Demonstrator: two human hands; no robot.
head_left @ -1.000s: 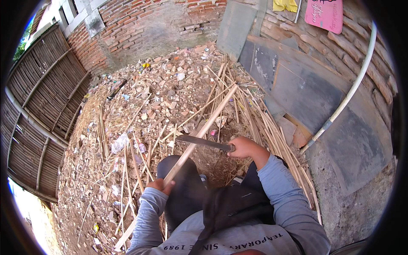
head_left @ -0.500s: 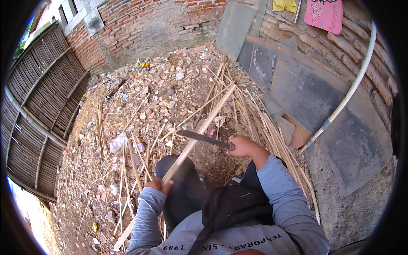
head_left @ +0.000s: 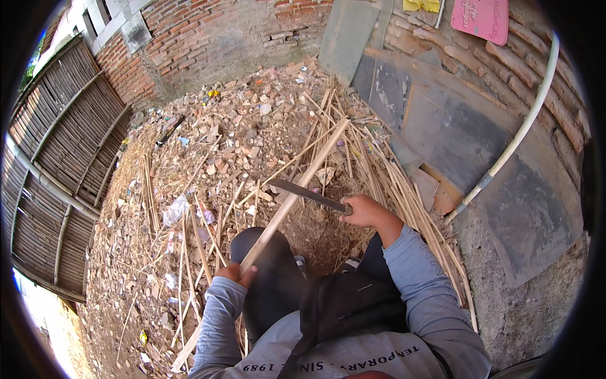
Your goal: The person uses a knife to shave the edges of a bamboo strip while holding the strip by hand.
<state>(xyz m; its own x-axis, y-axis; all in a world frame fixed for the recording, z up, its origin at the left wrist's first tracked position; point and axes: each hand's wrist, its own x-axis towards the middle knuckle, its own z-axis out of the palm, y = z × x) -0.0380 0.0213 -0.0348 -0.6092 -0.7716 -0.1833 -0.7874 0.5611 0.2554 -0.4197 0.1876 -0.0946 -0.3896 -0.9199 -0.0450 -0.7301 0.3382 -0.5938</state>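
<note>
My left hand [head_left: 237, 275] is closed round a long pale strip of split bamboo [head_left: 297, 194], which slants from beside my left forearm up across my knee to the far middle. In my right hand [head_left: 366, 211] is a machete [head_left: 309, 195], gripped by its handle, its dark blade pointing left. The blade lies across the bamboo strip near its middle; whether it touches or bites in I cannot tell. The strip's lower end passes beneath my left forearm.
More bamboo strips [head_left: 404, 196] lie heaped at the right, and several thin ones [head_left: 189, 265] on the left. Rubble and litter [head_left: 233, 145] cover the ground. Dark panels [head_left: 454, 139] and a pale pole [head_left: 517, 136] lean at the right wall; a bamboo fence [head_left: 63, 164] stands left.
The machete and my right hand have shifted slightly right, and the blade tilts down a little more toward its handle. My left hand keeps its hold on the strip.
</note>
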